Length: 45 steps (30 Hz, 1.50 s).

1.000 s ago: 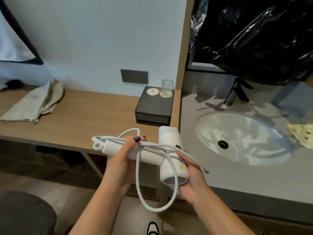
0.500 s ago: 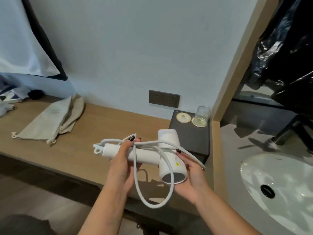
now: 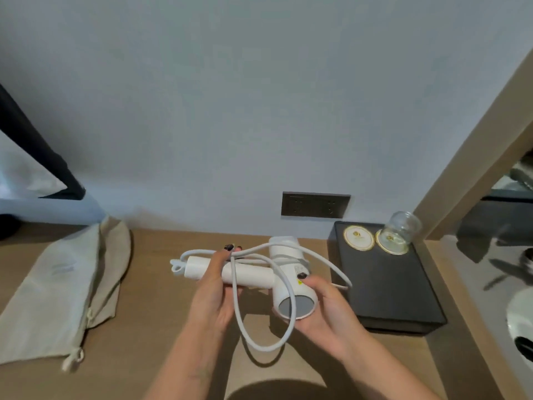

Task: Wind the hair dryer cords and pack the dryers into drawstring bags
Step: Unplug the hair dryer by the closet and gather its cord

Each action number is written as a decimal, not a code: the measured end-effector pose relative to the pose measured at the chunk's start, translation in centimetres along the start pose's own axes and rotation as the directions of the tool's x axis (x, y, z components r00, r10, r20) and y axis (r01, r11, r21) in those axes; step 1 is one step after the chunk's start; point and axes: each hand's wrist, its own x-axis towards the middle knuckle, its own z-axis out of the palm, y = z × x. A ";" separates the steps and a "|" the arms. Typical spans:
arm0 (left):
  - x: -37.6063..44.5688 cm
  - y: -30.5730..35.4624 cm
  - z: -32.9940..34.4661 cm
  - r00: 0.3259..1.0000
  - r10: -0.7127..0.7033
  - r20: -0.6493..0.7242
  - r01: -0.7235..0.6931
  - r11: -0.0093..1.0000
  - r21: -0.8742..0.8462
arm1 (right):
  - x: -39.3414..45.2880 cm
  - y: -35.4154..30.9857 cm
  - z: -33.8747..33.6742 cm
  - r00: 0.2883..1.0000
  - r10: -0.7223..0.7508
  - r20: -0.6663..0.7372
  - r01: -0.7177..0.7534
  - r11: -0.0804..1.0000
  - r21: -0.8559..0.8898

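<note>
I hold a white hair dryer (image 3: 284,272) above the wooden counter (image 3: 161,327). My left hand (image 3: 213,287) grips its handle and pins the white cord (image 3: 259,339) against it with the fingertips. My right hand (image 3: 326,307) cups the barrel from below, thumb on its side. The cord runs in loose loops along the handle; one loop hangs down between my hands. Two beige drawstring bags (image 3: 60,295) lie flat, one overlapping the other, on the counter at the left.
A black tray (image 3: 386,290) with two round coasters and an upturned glass (image 3: 402,229) stands at the right. Behind it is a dark wall socket (image 3: 315,204). A wooden partition (image 3: 473,157) separates the counter from the sink area at far right.
My view has swung left from the sink to the wooden counter. The dryer and both hands now hang over the counter, closer to the bags. My grip is unchanged.
</note>
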 end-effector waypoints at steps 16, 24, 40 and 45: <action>14.6 2.8 -4.5 0.996 -0.055 -0.067 0.069 0.969 0.239 | 13.6 3.0 2.1 0.897 -0.162 -0.411 0.114 0.984 -0.138; 18.1 1.8 -6.5 0.987 -0.123 -0.099 0.142 0.965 0.220 | 16.6 2.7 0.8 0.922 -0.163 -0.352 0.111 0.980 -0.164; 20.1 0.7 -6.5 0.967 -0.163 -0.194 0.216 0.930 0.297 | 18.1 2.3 -1.2 0.875 -0.236 -0.423 0.076 0.929 -0.361; 19.9 0.9 -6.7 0.952 -0.197 -0.235 0.264 0.917 0.301 | 17.8 2.6 -1.2 0.854 -0.286 -0.434 0.086 0.901 -0.426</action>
